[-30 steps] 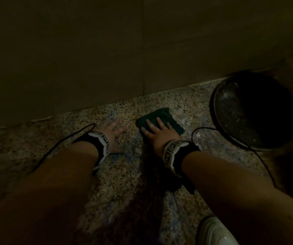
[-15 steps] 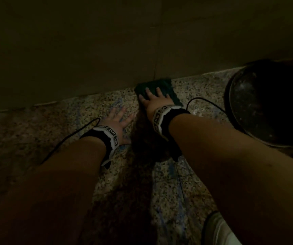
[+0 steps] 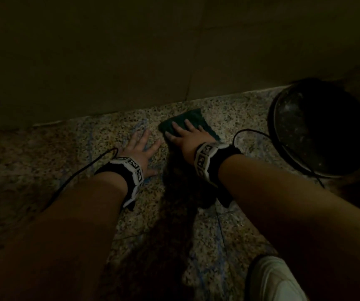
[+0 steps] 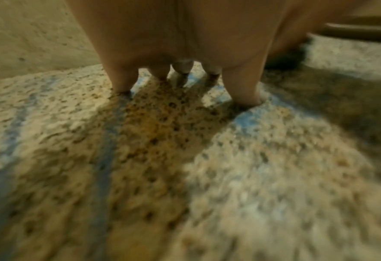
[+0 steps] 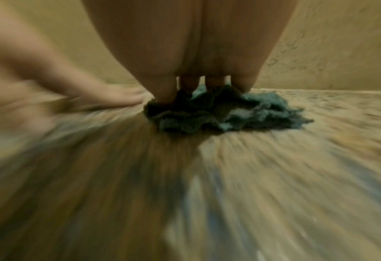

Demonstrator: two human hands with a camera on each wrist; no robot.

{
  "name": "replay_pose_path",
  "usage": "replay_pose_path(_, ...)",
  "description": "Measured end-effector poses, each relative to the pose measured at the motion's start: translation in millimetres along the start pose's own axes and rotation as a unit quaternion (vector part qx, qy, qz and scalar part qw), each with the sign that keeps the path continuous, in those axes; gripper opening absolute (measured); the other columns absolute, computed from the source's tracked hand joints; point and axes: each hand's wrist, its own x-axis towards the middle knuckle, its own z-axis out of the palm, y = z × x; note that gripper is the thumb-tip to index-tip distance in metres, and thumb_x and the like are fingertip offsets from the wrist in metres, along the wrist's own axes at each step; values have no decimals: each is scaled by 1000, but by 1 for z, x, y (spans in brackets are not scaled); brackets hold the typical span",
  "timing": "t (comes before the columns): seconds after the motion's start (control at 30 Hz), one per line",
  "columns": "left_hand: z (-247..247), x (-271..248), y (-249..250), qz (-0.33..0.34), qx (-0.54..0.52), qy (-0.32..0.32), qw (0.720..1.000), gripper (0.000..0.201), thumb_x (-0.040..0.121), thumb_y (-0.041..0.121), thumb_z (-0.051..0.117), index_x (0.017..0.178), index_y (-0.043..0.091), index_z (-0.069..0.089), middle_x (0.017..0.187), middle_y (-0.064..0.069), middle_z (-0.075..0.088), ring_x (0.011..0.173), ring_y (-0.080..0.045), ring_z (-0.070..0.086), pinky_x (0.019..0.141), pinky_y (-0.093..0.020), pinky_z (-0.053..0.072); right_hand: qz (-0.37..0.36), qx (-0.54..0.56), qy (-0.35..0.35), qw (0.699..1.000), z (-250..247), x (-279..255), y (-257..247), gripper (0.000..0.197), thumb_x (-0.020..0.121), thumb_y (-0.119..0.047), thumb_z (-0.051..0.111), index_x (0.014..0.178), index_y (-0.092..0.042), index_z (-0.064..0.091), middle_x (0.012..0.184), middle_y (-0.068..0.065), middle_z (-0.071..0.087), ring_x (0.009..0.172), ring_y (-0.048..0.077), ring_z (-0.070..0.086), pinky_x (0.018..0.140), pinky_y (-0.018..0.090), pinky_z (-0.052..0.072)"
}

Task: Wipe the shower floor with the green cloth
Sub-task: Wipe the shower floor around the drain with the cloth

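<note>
The right hand [image 3: 186,139] lies flat on the green cloth [image 3: 191,121], fingers straight and a little spread, pressing it onto the speckled shower floor [image 3: 224,231]. This grip is not closed round anything: no finger curls under the fabric. In the head view the cloth shows beyond and to the right of the fingertips, its far edge near the foot of the tiled wall [image 3: 131,61] but apart from it. The palm and wrist sit nearer the person than the cloth, over bare floor. In the right wrist view the cloth [image 5: 227,109] is bunched into ruffled folds under the fingertips [image 5: 164,91], spilling out toward the right of that picture; the floor there is streaked with motion blur.

The left hand [image 3: 141,149] rests just beside the cloth on its left, apart from it, with fingers spread and straight on the floor. The left wrist view shows its fingertips [image 4: 122,79] planted on the granite-like surface, holding nothing; faint bluish streaks cross the floor [image 4: 274,176] around them.

A dark round bucket [image 3: 320,129] stands at the right near the wall, well apart from the cloth. A white shoe [image 3: 276,279] shows at the lower edge.
</note>
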Motion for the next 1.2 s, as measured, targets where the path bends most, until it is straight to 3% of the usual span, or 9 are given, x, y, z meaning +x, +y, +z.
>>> replay_pose_path(0.2,5,8,-5,-2,-8,-8,1000,86,93,47,50,146,37,-18,146,-3,-42,140,-28,-28,113,-56,1,18,39,21,999,-35,23,-9,87,91,-6,53,151,-34,-3,157,-4,-20,144,31,-16,116,54,1)
replay_pose_path(0.4,5,5,-4,-1,-30,9,1000,90,89,56,50,145,40,-20,149,-1,-37,142,-26,-24,114,-57,3,13,21,12,1000,-13,8,-8,81,95,-15,50,151,-35,-5,157,-7,-21,145,28,-16,118,50,3)
replay_pose_path(0.6,10,3,-1,-39,-62,44,996,104,86,60,51,148,20,-22,153,1,-30,144,-22,-18,118,-47,6,9,27,8,1000,11,-4,-14,79,96,-16,48,150,-36,-5,157,-8,-21,144,27,-17,118,49,2)
replay_pose_path(0.8,17,8,-3,-71,-82,30,994,101,85,63,50,146,30,-23,152,1,-32,143,-25,-20,116,-46,2,-4,18,17,1000,5,4,-12,78,96,-12,46,151,-36,-4,157,-7,-21,144,29,-18,118,50,1)
replay_pose_path(1.03,18,13,-7,-72,-62,26,995,98,91,38,57,145,31,-24,151,2,-34,143,-24,-21,116,-45,4,-11,45,17,999,-39,30,-24,82,92,-2,47,152,-33,0,158,-3,-17,144,32,-15,117,54,2)
replay_pose_path(1.2,22,13,-8,-65,-82,52,993,99,90,43,57,146,31,-23,151,2,-33,143,-24,-21,118,-45,3,-10,22,20,1000,-25,22,-25,82,93,-8,50,151,-33,-2,158,-4,-19,144,30,-16,118,51,1)
